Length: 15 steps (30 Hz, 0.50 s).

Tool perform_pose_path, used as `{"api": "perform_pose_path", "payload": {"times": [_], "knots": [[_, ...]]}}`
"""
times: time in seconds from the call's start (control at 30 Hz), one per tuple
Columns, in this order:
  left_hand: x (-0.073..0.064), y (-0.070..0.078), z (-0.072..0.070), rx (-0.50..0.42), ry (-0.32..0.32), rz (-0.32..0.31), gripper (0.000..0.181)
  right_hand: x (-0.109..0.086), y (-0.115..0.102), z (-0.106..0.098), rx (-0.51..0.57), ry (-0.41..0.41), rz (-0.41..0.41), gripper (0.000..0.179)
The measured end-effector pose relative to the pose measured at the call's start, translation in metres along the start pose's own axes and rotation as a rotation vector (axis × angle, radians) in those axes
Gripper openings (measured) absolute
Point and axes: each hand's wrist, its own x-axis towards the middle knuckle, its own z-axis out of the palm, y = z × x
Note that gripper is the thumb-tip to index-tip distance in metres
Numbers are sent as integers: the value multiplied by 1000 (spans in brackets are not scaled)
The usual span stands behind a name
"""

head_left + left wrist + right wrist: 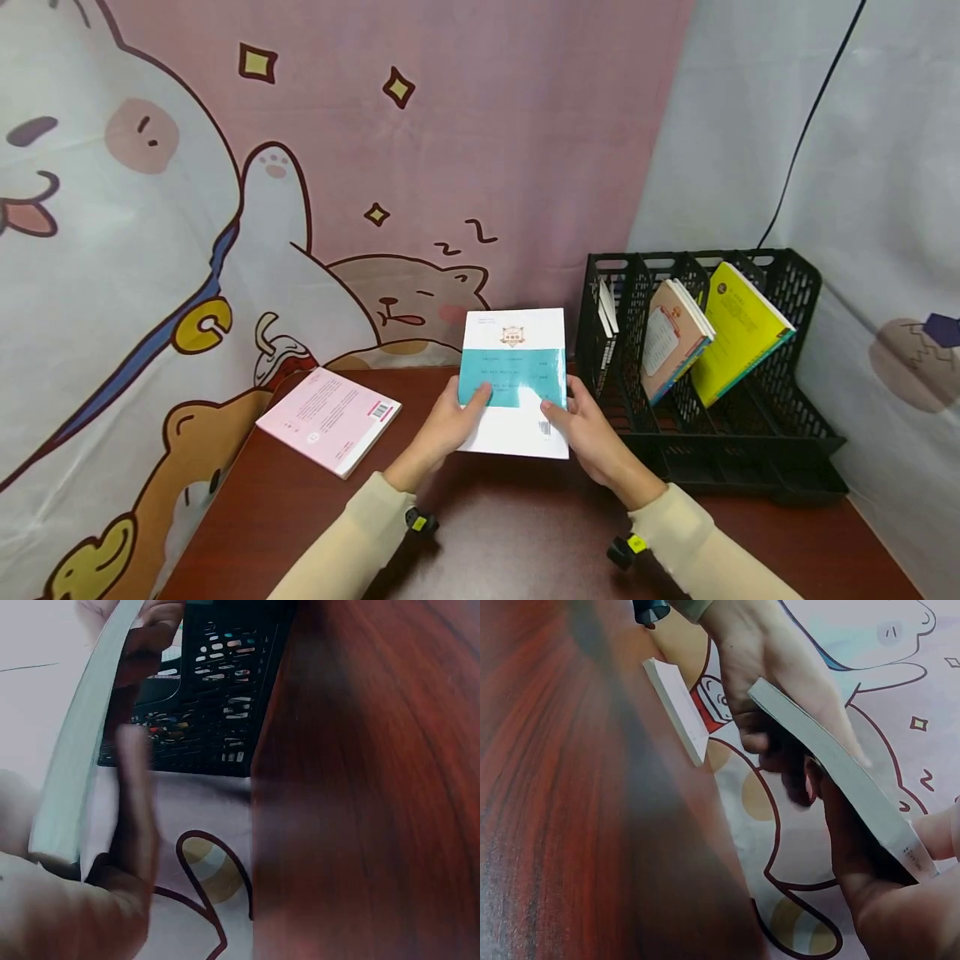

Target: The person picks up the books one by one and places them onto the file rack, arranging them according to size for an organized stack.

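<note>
A white book with a teal band [513,425] is held up above the table, tilted toward the head view. My left hand [453,423] grips its left edge, thumb on the cover and fingers behind. On the opposite edge my right hand [597,435] holds it the same way, its thumb near the barcode. Both wrist views show the book's page edge [840,769], slightly bowed, with fingers [135,802] under it. A pink book [330,421] lies on the table to the left, apart from both hands.
A black book rack [742,454] with compartments stands at the right of the brown table [495,533]. In it lean a yellow book [738,333], a tan book [671,337] and thin white-edged books [607,317]. A printed curtain [525,167] hangs behind.
</note>
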Motion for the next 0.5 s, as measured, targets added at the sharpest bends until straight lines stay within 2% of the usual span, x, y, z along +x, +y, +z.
{"api": "perform_pose_path", "payload": {"times": [0.17,0.33,0.5], "knots": [[-1,-1,2,-100,7,21,54,-3,0,-3,-27,-30,58,67],[1,-5,-3,-136,4,4,52,0,0,-7,-16,-39,91,50],[2,-7,-10,-177,-51,-4,49,3,-4,-13,-36,-4,118,57]]}}
